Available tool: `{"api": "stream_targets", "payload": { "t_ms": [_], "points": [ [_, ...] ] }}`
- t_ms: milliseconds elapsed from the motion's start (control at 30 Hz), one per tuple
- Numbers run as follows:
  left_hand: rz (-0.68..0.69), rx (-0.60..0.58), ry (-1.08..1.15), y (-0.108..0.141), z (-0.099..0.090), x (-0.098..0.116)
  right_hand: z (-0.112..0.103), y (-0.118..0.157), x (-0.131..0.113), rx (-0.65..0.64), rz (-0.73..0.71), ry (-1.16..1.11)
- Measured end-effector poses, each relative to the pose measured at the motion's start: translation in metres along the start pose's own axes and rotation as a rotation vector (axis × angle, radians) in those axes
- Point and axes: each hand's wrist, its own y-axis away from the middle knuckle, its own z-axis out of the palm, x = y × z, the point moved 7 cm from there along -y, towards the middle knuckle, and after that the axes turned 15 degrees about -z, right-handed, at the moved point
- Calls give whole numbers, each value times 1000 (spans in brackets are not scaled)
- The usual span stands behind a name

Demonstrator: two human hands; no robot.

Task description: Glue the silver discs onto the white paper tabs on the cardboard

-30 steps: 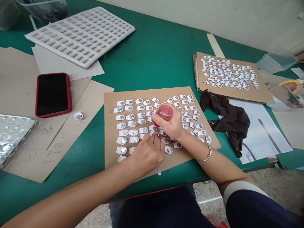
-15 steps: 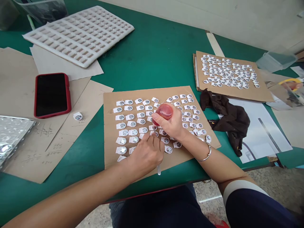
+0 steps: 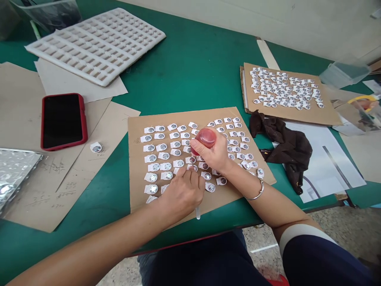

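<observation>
My right hand [image 3: 212, 153] is wrapped round a red, see-through squeeze bottle [image 3: 206, 138], held above the middle of the cardboard sheet [image 3: 138, 159]. Its lower end is hidden by my fingers. Just below and to the left, my left hand [image 3: 186, 188] is closed over the sheet, its fingertips close to the bottle's lower side. From under that hand sticks the rounded end of a slim silvery tool [image 3: 198, 213]; the rest of it is covered. Rows of small round silvery pieces on white paper tabs [image 3: 151, 188] lie on the sheet around both hands.
At the right, another cardboard sheet [image 3: 324, 113] carries many similar pieces. A dark brown cloth [image 3: 287, 143] lies on white paper [image 3: 336, 174]. On the left are a red-cased phone [image 3: 63, 121], a single tabbed piece [image 3: 96, 147] and a white grid tray [image 3: 98, 43].
The whole view has shifted very slightly. Both hands keep nearly the same place and grip over the cardboard.
</observation>
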Motion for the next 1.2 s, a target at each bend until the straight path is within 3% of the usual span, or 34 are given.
{"api": "stream_targets", "payload": {
  "t_ms": [933, 1200],
  "points": [
    [-18, -72, 126, -2, -1, -9, -1, -1, -9, -92, -67, 55],
    [-206, -189, 536, -7, 0, -45, -5, -6, -13, -279, 60, 58]
  ]
}}
